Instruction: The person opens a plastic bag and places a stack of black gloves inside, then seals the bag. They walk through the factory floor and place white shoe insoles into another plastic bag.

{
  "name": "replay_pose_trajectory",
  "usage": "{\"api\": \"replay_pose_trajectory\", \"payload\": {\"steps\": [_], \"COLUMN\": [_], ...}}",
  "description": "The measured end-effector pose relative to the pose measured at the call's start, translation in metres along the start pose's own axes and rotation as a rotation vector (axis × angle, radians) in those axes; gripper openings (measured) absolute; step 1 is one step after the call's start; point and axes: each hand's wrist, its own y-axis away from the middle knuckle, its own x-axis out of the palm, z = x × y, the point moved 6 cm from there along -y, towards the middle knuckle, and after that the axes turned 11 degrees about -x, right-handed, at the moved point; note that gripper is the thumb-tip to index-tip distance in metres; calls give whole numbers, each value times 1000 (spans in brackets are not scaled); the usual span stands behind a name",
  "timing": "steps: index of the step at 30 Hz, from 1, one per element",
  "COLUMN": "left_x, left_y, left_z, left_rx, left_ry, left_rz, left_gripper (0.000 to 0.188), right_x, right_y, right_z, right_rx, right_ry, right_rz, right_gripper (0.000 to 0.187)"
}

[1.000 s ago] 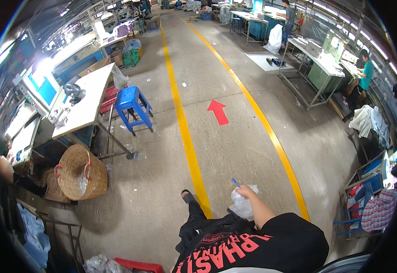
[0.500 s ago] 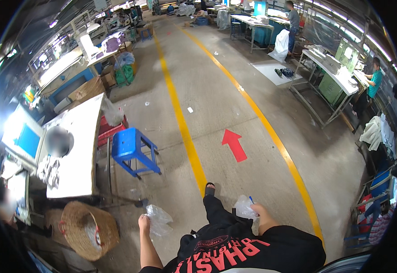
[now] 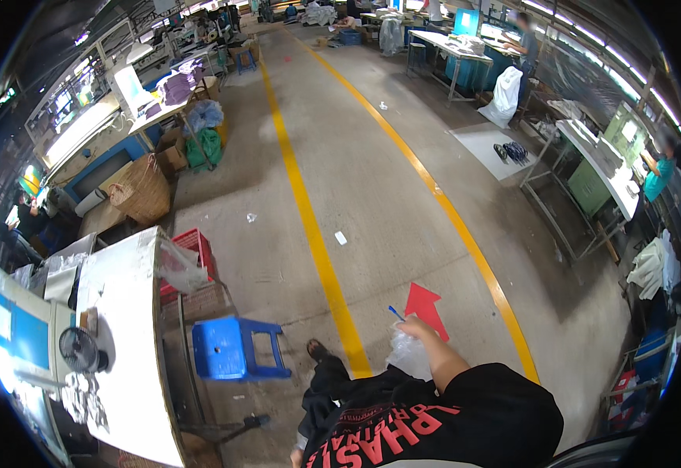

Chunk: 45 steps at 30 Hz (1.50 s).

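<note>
My right hand (image 3: pixel 414 326) is closed, held out in front of my body. It grips a crumpled clear plastic bag (image 3: pixel 409 355), which hangs below the fingers. A thin blue pen-like stick (image 3: pixel 395 313) pokes out of the same grip. Only a bit of my left hand (image 3: pixel 297 458) shows at the lower edge, low beside my dark clothing. Its fingers are hidden, and whether it holds anything cannot be made out.
A blue plastic stool (image 3: pixel 231 351) stands left of my foot, by a white table (image 3: pixel 126 312) with a fan (image 3: pixel 80 349). Behind it are a red crate (image 3: pixel 200 253) and a wicker basket (image 3: pixel 144 191). Yellow lines (image 3: pixel 309 210) edge the walkway; a red arrow (image 3: pixel 426 308) marks it.
I have moved forward along the walkway; the stool, table and arrow now sit nearer. My right hand reaches farther forward. My left hand, with its plastic bag, has dropped back to the lower edge.
</note>
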Motion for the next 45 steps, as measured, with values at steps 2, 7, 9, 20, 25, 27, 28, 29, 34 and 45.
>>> {"api": "replay_pose_trajectory", "payload": {"steps": [2, 7, 9, 20, 25, 27, 28, 29, 34, 45], "left_x": [28, 69, 78, 182, 249, 274, 287, 297, 346, 430], "left_y": [-22, -85, -112, -189, -225, -230, -232, -233, -243, -392], "left_z": [-60, -273, -376, -1021, -1090, -1084, -1078, -1071, -1096, -1671], "left_rx": [-38, 49, 133, 709, 254, 223, 177, 121, -113, 290], "left_ry": [-51, -198, -264, -58, 244, 176, 153, 139, 85, -304], "left_rz": [11, 31, 29, 255, 155, 86, 65, 48, -36, -70], "left_gripper": [21, 19, 19, 70, 58, 55, 54, 52, 45, 33], "right_x": [-6, -14, -48, -195, -284, -325, -345, -360, -413, -505], "right_y": [-61, -172, -224, -482, -678, -763, -805, -842, -1018, -1225], "right_z": [43, 103, 128, 217, 323, 394, 433, 470, 624, 733], "right_rx": [4, 179, 233, 461, 297, 206, 145, 116, 19, 396], "right_ry": [-130, -159, -123, -300, -172, 5, 114, 138, -106, -354], "right_rz": [-49, 58, 30, -165, -149, -77, -18, 14, 11, 68], "right_gripper": [41, 45, 46, 41, 42, 41, 40, 44, 48, 53]}}
